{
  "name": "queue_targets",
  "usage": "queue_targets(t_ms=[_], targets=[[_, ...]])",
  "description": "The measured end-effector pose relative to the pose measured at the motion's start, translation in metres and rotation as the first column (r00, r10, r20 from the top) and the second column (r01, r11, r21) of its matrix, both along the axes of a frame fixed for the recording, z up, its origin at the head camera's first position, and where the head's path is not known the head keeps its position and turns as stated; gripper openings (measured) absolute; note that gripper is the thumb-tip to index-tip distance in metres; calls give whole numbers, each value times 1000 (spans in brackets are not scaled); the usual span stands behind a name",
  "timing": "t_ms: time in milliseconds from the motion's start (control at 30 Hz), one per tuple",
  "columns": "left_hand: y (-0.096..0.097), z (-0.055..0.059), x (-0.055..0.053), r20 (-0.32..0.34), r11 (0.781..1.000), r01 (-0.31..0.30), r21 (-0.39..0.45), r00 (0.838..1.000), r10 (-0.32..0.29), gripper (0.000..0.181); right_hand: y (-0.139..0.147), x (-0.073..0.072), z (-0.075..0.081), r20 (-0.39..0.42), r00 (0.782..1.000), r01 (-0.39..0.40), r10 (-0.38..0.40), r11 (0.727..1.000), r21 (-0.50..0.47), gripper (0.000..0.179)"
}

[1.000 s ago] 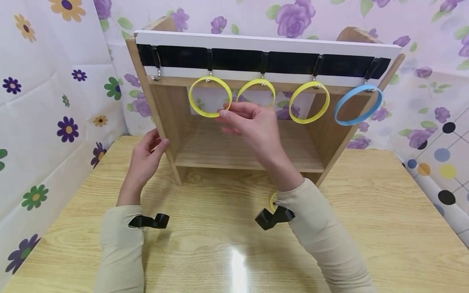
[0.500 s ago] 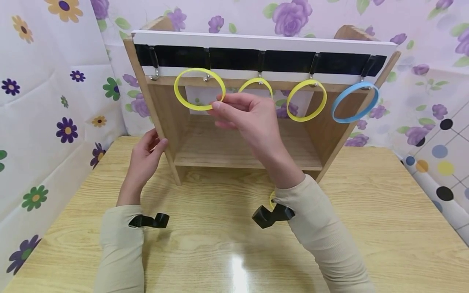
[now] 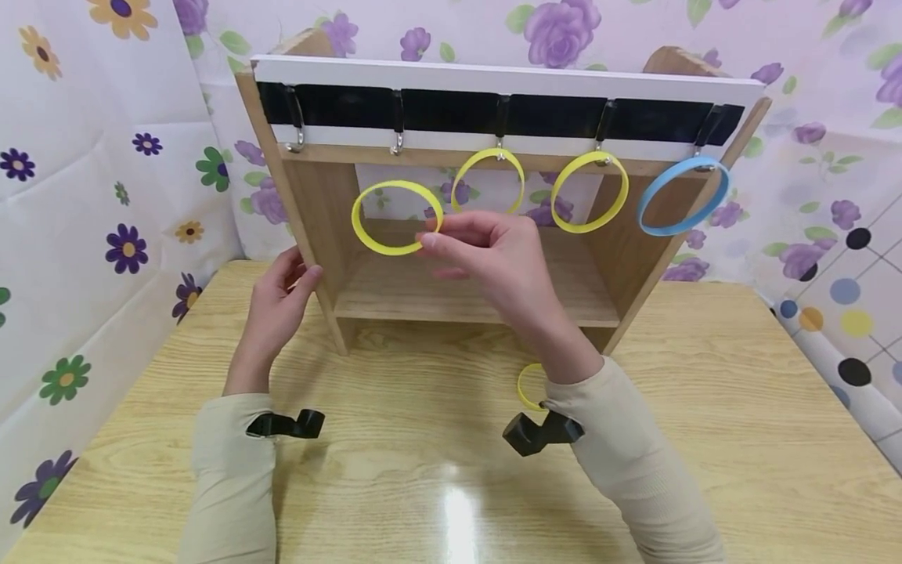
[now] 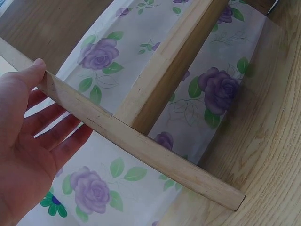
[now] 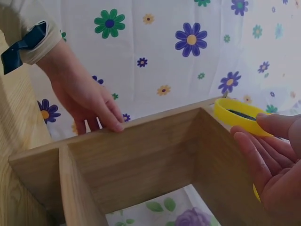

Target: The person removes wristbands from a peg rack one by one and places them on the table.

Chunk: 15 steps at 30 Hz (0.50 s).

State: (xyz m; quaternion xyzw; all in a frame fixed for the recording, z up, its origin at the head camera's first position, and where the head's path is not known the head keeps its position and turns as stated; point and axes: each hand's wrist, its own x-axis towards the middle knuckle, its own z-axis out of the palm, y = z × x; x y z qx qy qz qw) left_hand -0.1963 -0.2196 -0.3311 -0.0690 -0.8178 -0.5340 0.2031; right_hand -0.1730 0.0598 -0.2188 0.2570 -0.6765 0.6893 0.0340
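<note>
My right hand [image 3: 503,254] pinches a yellow ring [image 3: 391,250] between thumb and fingers, in front of the wooden shelf unit [image 3: 451,305] and below its hook rail. In the right wrist view the held ring [image 5: 221,109] is seen nearly edge-on. My left hand [image 3: 278,305] grips the left side panel, thumb on the front edge and fingers behind it, as the left wrist view shows on the panel [image 4: 141,146]. From the rail's hooks hang a yellow ring [image 3: 454,178], another yellow ring [image 3: 585,229] and a blue ring [image 3: 669,231]. The two leftmost hooks carry nothing.
Another yellow ring [image 3: 523,388] lies on the wood-grain table [image 3: 395,470], partly hidden by the right sleeve. The black-and-white hook rail [image 3: 451,110] runs across the unit's top. Flowered sheets [image 3: 92,313] stand behind and to the left.
The yellow ring in my right hand has come off the second hook from the left, moved left, then dropped lower below the rail. My left hand has stayed on the side panel.
</note>
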Motion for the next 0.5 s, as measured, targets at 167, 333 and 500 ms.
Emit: queue_targets(t_ms=[167, 333, 500], targets=[[1, -1, 0, 7, 1000, 11, -3, 1000, -11, 48, 10, 2, -12, 18, 1000, 3, -4, 999, 48, 20], [0, -1, 0, 8, 1000, 6, -5, 1000, -6, 48, 18, 3, -24, 27, 1000, 2, -3, 998, 62, 19], [0, 0, 0, 13, 1000, 1, -2, 1000, -1, 48, 28, 2, -35, 49, 999, 15, -18, 998, 65, 20]])
